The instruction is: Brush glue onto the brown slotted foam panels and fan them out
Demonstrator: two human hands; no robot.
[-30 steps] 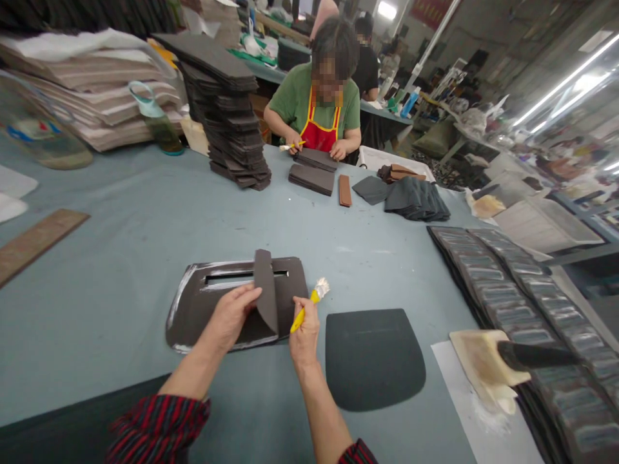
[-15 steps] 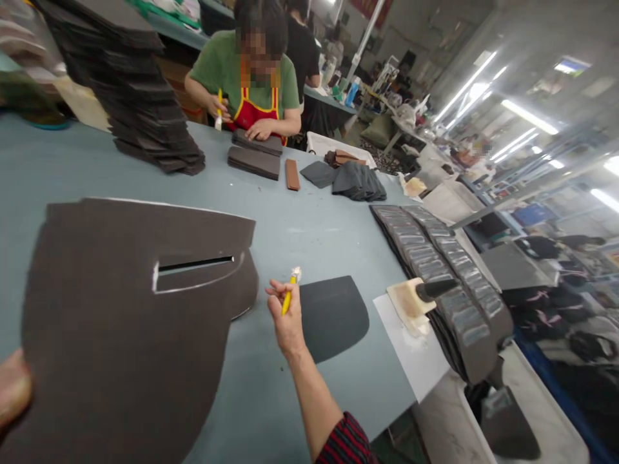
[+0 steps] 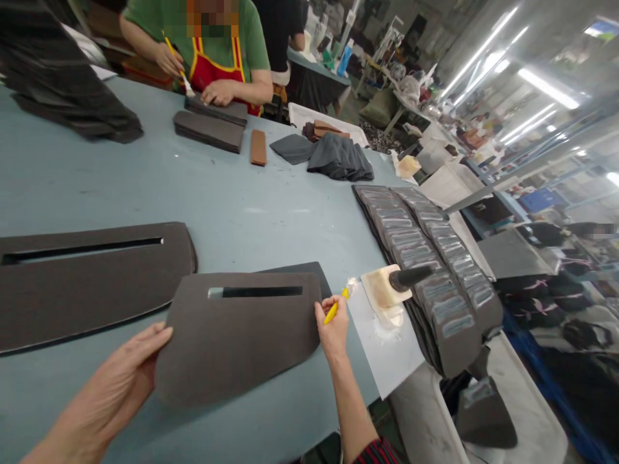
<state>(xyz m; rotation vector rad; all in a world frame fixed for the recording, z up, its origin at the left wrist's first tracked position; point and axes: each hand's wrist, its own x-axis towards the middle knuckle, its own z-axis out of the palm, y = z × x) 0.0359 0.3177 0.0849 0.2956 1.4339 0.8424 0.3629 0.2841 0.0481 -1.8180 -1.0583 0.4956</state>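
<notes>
My left hand (image 3: 128, 374) grips the left edge of a dark brown slotted panel (image 3: 242, 335), thumb on top. My right hand (image 3: 333, 322) is closed on a yellow-handled brush (image 3: 337, 308) and touches the panel's right edge. The panel lies over a dark grey piece (image 3: 312, 269), of which only the upper edge shows. Left of it, another slotted brown panel (image 3: 97, 277) rests on the blue-grey table. A glue-stained container with a dark nozzle (image 3: 387, 287) stands on a white sheet (image 3: 382, 351) to the right of my right hand.
Rows of overlapping glued pieces (image 3: 425, 258) line the table's right side. Across the table (image 3: 193, 193), a person in a green shirt (image 3: 232, 58) holds a brush near stacked dark strips (image 3: 210, 131). A brown block (image 3: 258, 148) and grey pieces (image 3: 338, 158) lie nearby. Dark stack (image 3: 62, 84) at upper left.
The slotted panel now lies over the grey piece, held from both sides. My left hand has come into fuller view; my right hand, still with the brush, has moved right to the panel's edge.
</notes>
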